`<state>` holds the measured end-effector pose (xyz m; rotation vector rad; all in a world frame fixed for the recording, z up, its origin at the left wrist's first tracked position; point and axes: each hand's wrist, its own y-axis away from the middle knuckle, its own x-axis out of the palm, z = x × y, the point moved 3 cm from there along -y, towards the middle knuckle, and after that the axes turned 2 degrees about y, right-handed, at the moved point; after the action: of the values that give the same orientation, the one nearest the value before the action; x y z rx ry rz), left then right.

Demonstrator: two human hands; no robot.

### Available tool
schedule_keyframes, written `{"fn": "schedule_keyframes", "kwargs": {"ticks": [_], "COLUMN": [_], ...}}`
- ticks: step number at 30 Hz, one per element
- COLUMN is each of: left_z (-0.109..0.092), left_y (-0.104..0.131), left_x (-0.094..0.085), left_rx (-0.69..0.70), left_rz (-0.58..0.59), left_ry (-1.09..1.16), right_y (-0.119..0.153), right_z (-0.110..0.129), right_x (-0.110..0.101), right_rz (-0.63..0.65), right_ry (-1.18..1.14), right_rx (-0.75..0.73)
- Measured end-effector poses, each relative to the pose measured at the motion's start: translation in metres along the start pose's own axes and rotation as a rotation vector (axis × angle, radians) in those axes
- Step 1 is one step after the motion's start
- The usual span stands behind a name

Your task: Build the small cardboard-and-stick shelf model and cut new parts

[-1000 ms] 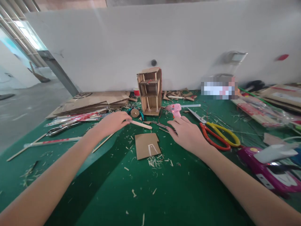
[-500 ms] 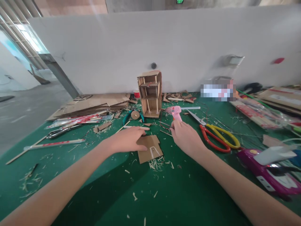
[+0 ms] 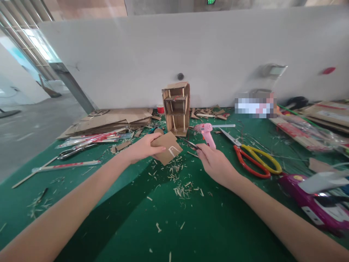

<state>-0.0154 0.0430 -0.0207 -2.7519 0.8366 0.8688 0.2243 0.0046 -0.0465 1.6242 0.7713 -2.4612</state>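
1. The left hand [image 3: 141, 148] now has its fingers [image 3: 159, 148] clamped on the cardboard piece [image 3: 167, 148], lifted off the table [image 3: 191, 225] where it lay flat a moment ago.
2. The right hand [image 3: 215, 162] pinches a thin dark tool [image 3: 191, 144], its tip near the card's edge.
3. The pink glue gun [image 3: 206, 133] lies just beyond.

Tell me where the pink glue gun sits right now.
The pink glue gun lies on the green table just beyond the right hand, between the cardboard model and the scissors.

One head-worn camera looks forward and down across the green counter [image 3: 109, 203] toward its far edge at the white wall [image 3: 163, 54], close over the hands.
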Motion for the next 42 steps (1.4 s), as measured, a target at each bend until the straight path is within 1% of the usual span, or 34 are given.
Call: {"fn": "schedule_keyframes", "kwargs": {"ticks": [3, 6, 8, 10, 14, 20, 28, 34, 42], "left_z": [-0.004, -0.011, -0.017, -0.021, -0.024, -0.02, -0.024, -0.03, -0.029], "left_y": [0.001, 0.004, 0.007, 0.008, 0.009, 0.009, 0.01, 0.01, 0.01], "left_x": [-0.005, -0.008, -0.006, -0.003, 0.001, 0.0, 0.005, 0.008, 0.009], "left_rx": [-0.003, -0.021, -0.011, -0.006, -0.024, -0.048, -0.123, -0.122, -0.146], "left_rz": [-0.008, -0.054, -0.082, -0.088, -0.096, -0.111, -0.111, -0.116, -0.124], "left_ry": [-0.103, -0.341, -0.481, -0.547, -0.605, -0.654, -0.66, -0.666, -0.667], "right_y": [0.001, 0.003, 0.004, 0.005, 0.007, 0.008, 0.012, 0.013, 0.014], "right_z": [0.001, 0.006, 0.009, 0.013, 0.02, 0.022, 0.024, 0.026, 0.028], "right_x": [0.004, 0.008, 0.01, 0.011, 0.016, 0.024, 0.025, 0.025, 0.026], "right_rz": [0.065, 0.111, 0.108, 0.088, 0.076, 0.101, 0.092, 0.092, 0.095], "right_ry": [0.165, 0.342, 0.418, 0.456, 0.496, 0.491, 0.502, 0.49, 0.494], "right_rx": [-0.071, -0.157, -0.162, -0.155, -0.165, -0.139, -0.125, -0.134, -0.131]}}
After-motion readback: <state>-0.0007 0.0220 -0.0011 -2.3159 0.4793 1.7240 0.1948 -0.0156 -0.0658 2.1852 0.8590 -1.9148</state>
